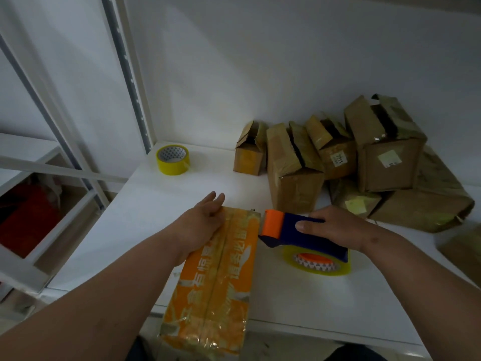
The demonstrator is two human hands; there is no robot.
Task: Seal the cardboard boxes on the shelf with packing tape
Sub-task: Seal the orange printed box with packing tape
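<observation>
Left hand (205, 220) lies flat on the orange box (218, 280) – fingers straight. Right hand (335, 227) grasps the tape dispenser (302, 235) at the box's far right corner.

I count one orange printed box (216, 277) at the front of one white shelf (135, 212), seven brown cardboard boxes (294, 168) piled at the back right, one loose yellow tape roll (172, 160), one tape dispenser (299, 230), and two hands.
</observation>
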